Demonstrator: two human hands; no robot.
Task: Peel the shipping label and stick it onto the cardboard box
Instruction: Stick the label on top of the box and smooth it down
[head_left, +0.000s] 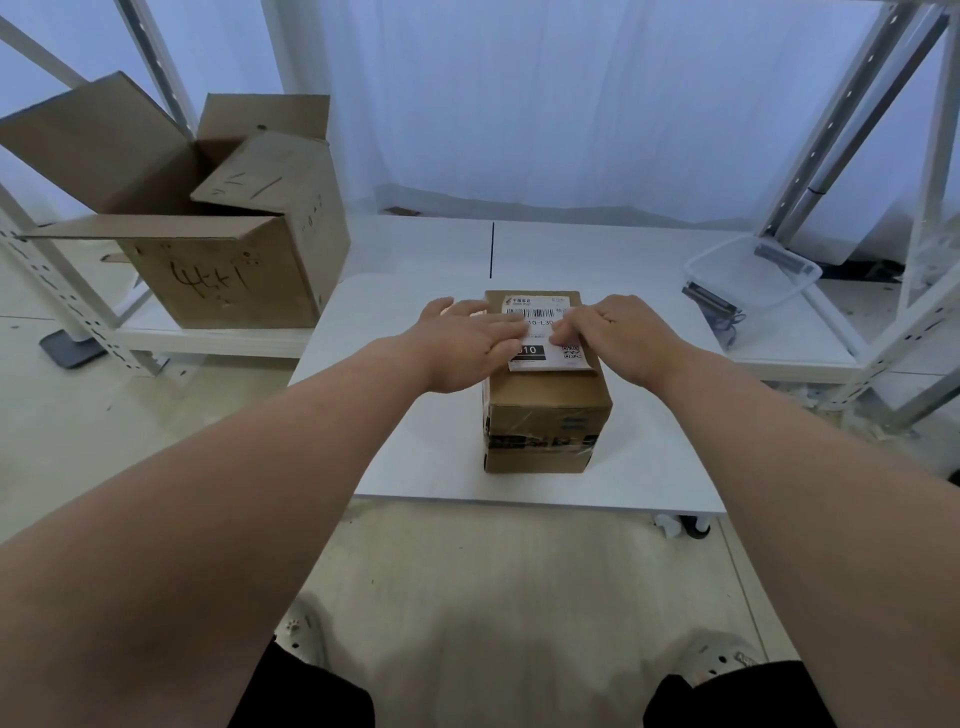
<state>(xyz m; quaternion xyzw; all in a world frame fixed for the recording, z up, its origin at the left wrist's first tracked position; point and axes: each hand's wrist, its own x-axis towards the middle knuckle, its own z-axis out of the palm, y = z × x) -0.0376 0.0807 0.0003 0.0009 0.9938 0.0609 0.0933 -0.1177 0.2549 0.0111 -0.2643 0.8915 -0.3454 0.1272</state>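
Note:
A small taped cardboard box stands on the white table. A white shipping label with a barcode and a QR code lies flat on the box's top face. My left hand rests palm down on the label's left side, fingers spread across it. My right hand presses on the label's right side with bent fingertips near the QR code. Both hands cover the label's middle. Neither hand grips anything.
A large open cardboard box with handwriting stands on a low shelf at the left. A clear plastic tub sits at the right beside metal rack uprights. White curtains hang behind the table.

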